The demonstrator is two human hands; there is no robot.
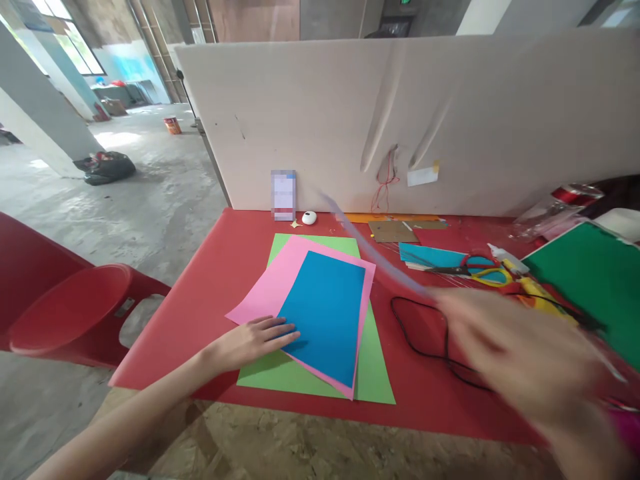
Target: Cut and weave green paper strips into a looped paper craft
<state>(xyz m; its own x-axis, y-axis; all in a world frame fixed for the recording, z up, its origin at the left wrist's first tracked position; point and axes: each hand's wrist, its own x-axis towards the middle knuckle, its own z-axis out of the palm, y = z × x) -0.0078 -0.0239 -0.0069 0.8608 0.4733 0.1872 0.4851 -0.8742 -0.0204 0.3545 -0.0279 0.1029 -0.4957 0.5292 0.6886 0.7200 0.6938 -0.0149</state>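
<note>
paper rectangles [325, 310] under left hand [263, 337]

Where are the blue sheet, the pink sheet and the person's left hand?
Blue sheet [327, 317]: head view, middle of its upper face.
Pink sheet [273, 283]: head view, its uncovered left part.
Left hand [263, 337]: head view, back of the hand.

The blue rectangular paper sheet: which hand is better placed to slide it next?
Probably the left hand: it rests partly on the blue rectangular paper sheet. The blurred right hand is away from it, holding a thin pale-purple strip.
</note>
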